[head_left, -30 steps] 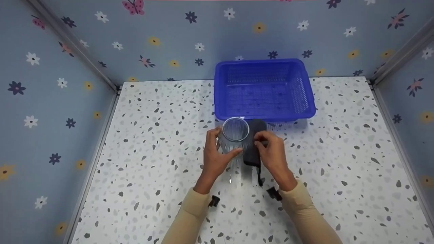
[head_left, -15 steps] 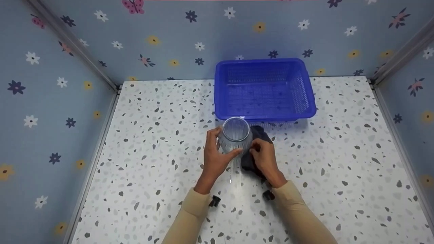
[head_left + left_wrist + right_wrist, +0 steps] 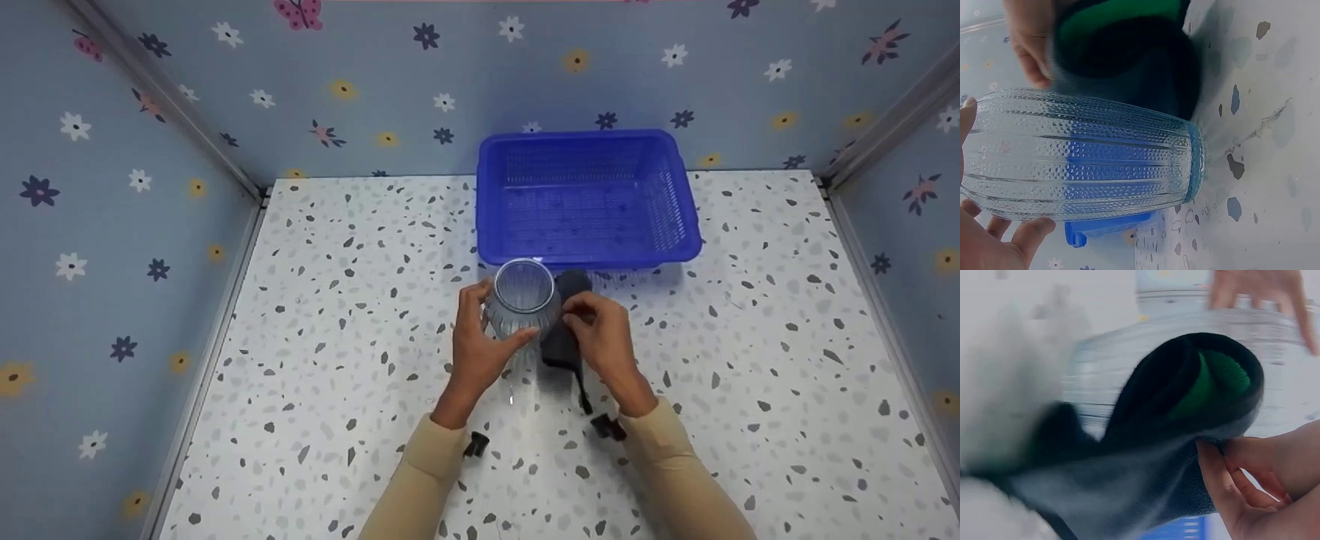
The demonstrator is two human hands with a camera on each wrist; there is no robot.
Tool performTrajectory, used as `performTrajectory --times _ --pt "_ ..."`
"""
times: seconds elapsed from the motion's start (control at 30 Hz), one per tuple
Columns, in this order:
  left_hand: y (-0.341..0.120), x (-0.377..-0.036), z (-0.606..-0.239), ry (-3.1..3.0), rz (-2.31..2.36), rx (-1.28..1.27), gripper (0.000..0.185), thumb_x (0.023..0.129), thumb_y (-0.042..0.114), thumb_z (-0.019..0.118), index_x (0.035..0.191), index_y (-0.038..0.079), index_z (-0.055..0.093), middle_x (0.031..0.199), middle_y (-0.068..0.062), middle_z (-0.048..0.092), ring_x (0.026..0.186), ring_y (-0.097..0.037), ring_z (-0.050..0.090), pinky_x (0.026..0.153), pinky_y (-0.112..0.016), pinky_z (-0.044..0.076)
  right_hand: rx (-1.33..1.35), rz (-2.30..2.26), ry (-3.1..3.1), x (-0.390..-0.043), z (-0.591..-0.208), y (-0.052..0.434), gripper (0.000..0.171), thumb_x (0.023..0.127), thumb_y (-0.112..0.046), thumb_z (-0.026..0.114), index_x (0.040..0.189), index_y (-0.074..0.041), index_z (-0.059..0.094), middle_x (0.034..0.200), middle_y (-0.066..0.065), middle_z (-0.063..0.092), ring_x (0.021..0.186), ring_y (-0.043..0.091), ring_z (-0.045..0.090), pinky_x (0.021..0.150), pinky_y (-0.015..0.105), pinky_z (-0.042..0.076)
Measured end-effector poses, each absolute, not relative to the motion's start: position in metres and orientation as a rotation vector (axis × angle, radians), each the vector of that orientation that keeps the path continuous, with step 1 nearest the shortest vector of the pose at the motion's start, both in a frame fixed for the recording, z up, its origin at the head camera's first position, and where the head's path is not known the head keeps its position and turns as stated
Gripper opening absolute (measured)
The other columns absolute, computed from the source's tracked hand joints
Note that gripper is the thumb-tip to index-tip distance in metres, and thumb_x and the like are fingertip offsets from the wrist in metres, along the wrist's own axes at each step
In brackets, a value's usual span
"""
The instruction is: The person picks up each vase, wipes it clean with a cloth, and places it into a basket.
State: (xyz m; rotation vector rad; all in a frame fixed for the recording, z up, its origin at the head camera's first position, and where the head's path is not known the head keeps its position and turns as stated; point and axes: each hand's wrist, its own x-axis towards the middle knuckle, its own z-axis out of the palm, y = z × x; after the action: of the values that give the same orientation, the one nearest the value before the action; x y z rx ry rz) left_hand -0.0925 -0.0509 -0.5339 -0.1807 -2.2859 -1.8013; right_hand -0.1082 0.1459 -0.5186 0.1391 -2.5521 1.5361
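A clear ribbed glass vase [image 3: 512,321] stands upright in front of the basket, its open round mouth facing up. My left hand [image 3: 478,346] grips its side, thumb toward me and fingers around the far left. My right hand [image 3: 606,337] pinches a dark grey cloth [image 3: 561,346] against the vase's right side. The right wrist view shows the cloth [image 3: 1129,486] folded over, with a green inner face [image 3: 1199,391]. In the left wrist view, small raised dots cover the vase [image 3: 1112,163], and its base meets the tabletop.
Behind the vase sits a blue plastic basket [image 3: 589,262] with perforated walls, against the flowered back panel [image 3: 390,82]. The speckled white tabletop [image 3: 360,360] extends to both sides, bounded by left [image 3: 97,300] and right side panels [image 3: 900,247].
My right hand slid the cloth toward me and left along the vase, then back away and to the right. My left hand and the vase stay nearly still.
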Motion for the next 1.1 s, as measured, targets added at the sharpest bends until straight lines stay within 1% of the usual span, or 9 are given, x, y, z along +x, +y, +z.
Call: performTrajectory --times 0.13,0.2,0.3,0.47,0.57,0.67,0.77,0.93,1.1 --pt "-0.052 -0.093 -0.533 -2.302 -1.808 -0.183 0.080 0.082 0.027 0.094 0.144 0.006 0.048 0.152 -0.014 0.046 0.144 -0.035 0.045 0.109 -0.063 0.047 0.141 1.584 -2.507 -0.106 -0.498 0.147 0.013 0.092 0.014 0.073 0.093 0.002 0.076 0.093 0.017 0.075 0.089 0.031 0.074 0.072 0.025 0.057" --pt "-0.051 -0.093 -0.533 -2.310 -1.804 -0.182 0.081 0.082 0.027 0.094 0.145 0.005 0.048 0.152 -0.013 0.045 0.144 -0.035 0.045 0.109 -0.063 0.047 0.144 1.583 -2.499 -0.106 -0.491 0.147 0.012 0.092 0.013 0.073 0.094 0.001 0.076 0.093 0.016 0.075 0.089 0.031 0.074 0.071 0.022 0.056" --pt "-0.050 -0.094 -0.533 -2.319 -1.785 -0.184 0.083 0.082 0.028 0.095 0.145 0.003 0.047 0.153 -0.013 0.045 0.144 -0.034 0.045 0.109 -0.062 0.047 0.160 1.552 -2.493 -0.106 -0.485 0.147 0.011 0.092 0.011 0.074 0.094 0.000 0.077 0.093 0.015 0.076 0.087 0.030 0.075 0.072 0.024 0.056" --pt "-0.050 -0.092 -0.532 -2.345 -1.734 -0.201 0.083 0.083 0.029 0.094 0.145 0.007 0.045 0.154 -0.014 0.044 0.147 -0.033 0.045 0.111 -0.058 0.047 0.172 1.577 -2.482 -0.106 -0.485 0.148 0.009 0.092 0.010 0.075 0.096 0.002 0.076 0.094 0.016 0.076 0.088 0.030 0.075 0.073 0.023 0.057" --pt "-0.055 -0.091 -0.532 -2.383 -1.719 -0.247 0.087 0.085 0.031 0.092 0.150 0.007 0.040 0.160 -0.015 0.040 0.150 -0.033 0.041 0.114 -0.057 0.045 0.182 1.626 -2.460 -0.105 -0.486 0.148 0.010 0.092 0.012 0.074 0.096 0.003 0.076 0.095 0.019 0.075 0.089 0.031 0.074 0.073 0.020 0.057" --pt "-0.061 -0.091 -0.533 -2.398 -1.745 -0.313 0.089 0.089 0.028 0.088 0.156 0.006 0.035 0.165 -0.016 0.036 0.152 -0.034 0.039 0.116 -0.056 0.043 0.188 1.649 -2.444 -0.105 -0.487 0.148 0.011 0.091 0.013 0.074 0.097 0.004 0.076 0.095 0.018 0.075 0.089 0.031 0.073 0.072 0.020 0.057" --pt "-0.064 -0.092 -0.534 -2.381 -1.769 -0.336 0.089 0.090 0.026 0.087 0.158 0.005 0.034 0.164 -0.015 0.037 0.149 -0.033 0.041 0.116 -0.053 0.044 0.186 1.653 -2.435 -0.103 -0.487 0.148 0.013 0.090 0.015 0.074 0.097 0.004 0.076 0.095 0.017 0.075 0.090 0.031 0.073 0.072 0.020 0.057" --pt "-0.059 -0.092 -0.532 -2.371 -1.717 -0.236 0.092 0.083 0.030 0.093 0.155 0.010 0.040 0.157 -0.010 0.047 0.140 -0.029 0.049 0.110 -0.048 0.048 0.179 1.653 -2.428 -0.100 -0.486 0.148 0.013 0.091 0.014 0.074 0.098 0.004 0.075 0.095 0.016 0.074 0.090 0.031 0.074 0.073 0.020 0.058" --pt "-0.052 -0.089 -0.530 -2.401 -1.592 -0.173 0.101 0.079 0.036 0.096 0.156 0.009 0.038 0.154 -0.013 0.047 0.138 -0.030 0.048 0.109 -0.051 0.048 0.216 1.672 -2.406 -0.095 -0.484 0.148 0.012 0.093 0.013 0.073 0.099 0.003 0.075 0.096 0.018 0.073 0.087 0.032 0.074 0.070 0.021 0.057"
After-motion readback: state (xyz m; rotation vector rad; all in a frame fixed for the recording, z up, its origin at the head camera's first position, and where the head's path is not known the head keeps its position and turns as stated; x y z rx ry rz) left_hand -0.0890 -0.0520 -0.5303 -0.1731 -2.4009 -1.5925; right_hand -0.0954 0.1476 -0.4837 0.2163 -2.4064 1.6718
